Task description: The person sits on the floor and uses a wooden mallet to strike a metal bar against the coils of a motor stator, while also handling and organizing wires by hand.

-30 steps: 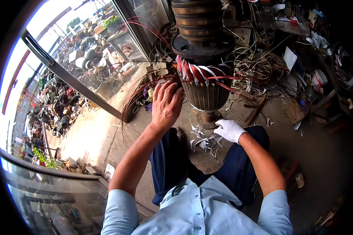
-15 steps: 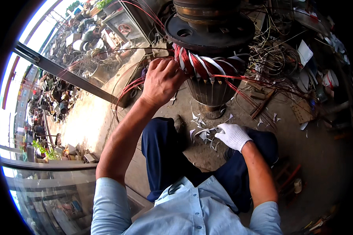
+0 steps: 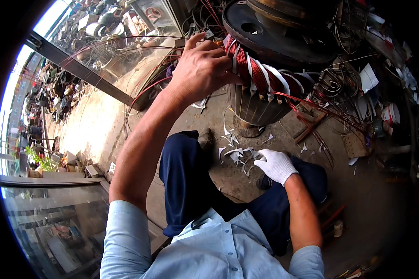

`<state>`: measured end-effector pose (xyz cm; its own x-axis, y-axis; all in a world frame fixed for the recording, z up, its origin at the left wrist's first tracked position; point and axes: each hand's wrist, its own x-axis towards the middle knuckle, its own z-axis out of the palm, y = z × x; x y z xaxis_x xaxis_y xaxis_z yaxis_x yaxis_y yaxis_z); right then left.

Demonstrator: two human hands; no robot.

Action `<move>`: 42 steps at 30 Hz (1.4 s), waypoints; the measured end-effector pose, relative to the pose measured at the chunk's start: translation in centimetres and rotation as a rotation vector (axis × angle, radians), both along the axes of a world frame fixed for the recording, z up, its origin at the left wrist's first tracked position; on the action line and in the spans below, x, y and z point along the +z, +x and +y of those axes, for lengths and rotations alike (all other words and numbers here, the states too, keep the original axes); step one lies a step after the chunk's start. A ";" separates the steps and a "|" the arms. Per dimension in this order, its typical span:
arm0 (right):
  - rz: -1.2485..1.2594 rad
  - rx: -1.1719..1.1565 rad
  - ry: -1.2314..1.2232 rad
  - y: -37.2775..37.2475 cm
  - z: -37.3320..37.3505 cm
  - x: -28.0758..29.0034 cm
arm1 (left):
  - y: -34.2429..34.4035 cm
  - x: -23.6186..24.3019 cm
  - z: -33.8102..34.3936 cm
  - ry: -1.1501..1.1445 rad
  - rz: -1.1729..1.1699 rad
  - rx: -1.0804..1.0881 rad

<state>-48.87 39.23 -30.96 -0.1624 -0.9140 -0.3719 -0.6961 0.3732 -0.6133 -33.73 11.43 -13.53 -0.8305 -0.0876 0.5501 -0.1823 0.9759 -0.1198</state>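
A: Where's the winding (image 3: 271, 76), & what step are we on?

B: Upper ctr of frame, just right of mid: red wire w/ white strips, below the black disc (image 3: 284, 51) & above the ribbed drum (image 3: 253, 109). Step, I'd judge: L hand (image 3: 202, 67) working the wire at the winding's left edge.

A: L grip?

B: Fingers bent, thumb reaching to the winding's lower left, outermost finger raised. Tips hidden, so can't tell if it's pinching a wire.

A: R hand (image 3: 278, 166)?

B: White glove, lower right of ctr, by the knee, well apart from the winding. Fingers half curled; can't tell if they hold anything. White scraps (image 3: 235, 153) on the floor just left of it.

A: Next move calls for?

B: Prob. a sure hold on the right strand & care w/ the loose red wires (image 3: 335, 115) trailing right; they could snag. R hand's placed to help PRN, IMO.
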 end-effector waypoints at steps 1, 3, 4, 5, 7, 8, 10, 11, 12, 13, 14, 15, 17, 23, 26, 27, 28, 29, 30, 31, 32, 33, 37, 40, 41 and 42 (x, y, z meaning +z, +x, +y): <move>0.001 0.005 0.009 0.1 -0.1 0.0 | 0.2 -0.3 0.1 -0.020 0.046 0.015; 0.012 0.006 0.006 0.3 -0.4 -0.1 | 0.8 -1.1 -0.1 -0.058 0.136 0.031; 0.017 0.004 0.004 0.4 -0.5 -0.1 | 1.2 -1.5 -0.4 -0.077 0.182 0.030; 0.017 0.005 0.002 0.6 -0.5 -0.2 | 1.5 -2.1 -0.7 -0.096 0.227 0.029; 0.018 -0.001 -0.007 0.8 -0.6 -0.5 | 2.5 -3.0 -1.3 -0.116 0.252 0.079; 0.023 0.003 -0.007 0.6 -0.7 -0.7 | 3.0 -3.1 -0.9 -0.131 0.277 0.105; 0.034 0.011 -0.006 0.4 -0.8 -1.1 | 4.2 -3.9 0.4 -0.146 0.285 0.159; 0.040 0.009 0.004 0.2 -0.9 -1.1 | 4.5 -4.5 1.3 -0.153 0.327 0.120; 0.046 0.006 0.014 0.1 -1.0 -0.8 | 4.9 -5.0 2.8 -0.137 0.329 0.067; 0.053 0.006 0.025 0.1 -1.2 -0.6 | 5.2 -5.7 4.1 -0.122 0.331 0.019; 0.054 0.012 0.038 0.3 -1.3 -0.6 | 5.4 -6.8 5.2 -0.057 0.303 -0.061; 0.056 0.017 0.051 0.5 -1.5 -0.6 | 5.1 -8.0 5.8 0.009 0.276 -0.141; 0.065 0.015 0.079 0.7 -1.7 -0.4 | 3.7 -10.6 6.4 0.179 0.161 -0.245; 0.118 0.008 0.125 0.8 -0.8 -0.8 | 1.9 -14.5 7.5 0.419 0.138 -0.156; 0.142 -0.004 0.105 0.4 -0.7 -1.2 | 0.9 -13.5 7.2 0.347 0.304 -0.219; 0.138 -0.001 0.126 0.4 -0.9 -1.2 | 0.6 -13.3 7.2 0.337 0.354 -0.226; 0.134 0.003 0.147 0.5 -1.3 -1.0 | 0.4 -13.2 7.1 0.347 0.364 -0.212; 0.129 0.007 0.168 0.6 -1.6 -0.8 | 0.2 -13.2 7.1 0.357 0.374 -0.198; 0.129 0.016 0.177 0.7 -1.9 -0.6 | 0.0 -13.1 7.0 0.367 0.384 -0.183; 0.129 0.028 0.185 0.9 -2.2 -0.5 | -0.3 -13.0 7.0 0.369 0.397 -0.172; 0.129 0.039 0.193 1.0 -2.5 -0.4 | -0.6 -12.9 6.9 0.371 0.409 -0.160; 0.118 0.039 0.196 1.1 -2.6 -0.4 | -0.9 -12.8 6.9 0.374 0.421 -0.148; 0.102 0.052 0.162 0.9 -2.6 -0.6 | -1.3 -12.2 6.5 0.275 0.434 -0.121; 0.103 0.057 0.143 1.0 -2.7 -0.5 | -1.7 -12.0 6.2 0.232 0.480 -0.123; 0.104 0.056 0.142 0.9 -2.8 -0.3 | -1.9 -12.2 6.2 0.243 0.480 -0.135; 0.095 0.048 0.158 0.9 -2.7 -0.3 | -1.9 -12.6 6.2 0.255 0.480 -0.148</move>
<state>-47.93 36.57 -31.23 -0.1610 -0.8532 -0.4961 -0.7678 0.4241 -0.4803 -35.65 17.64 -26.13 -0.5056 -0.1689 0.8461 -0.0176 0.9825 0.1856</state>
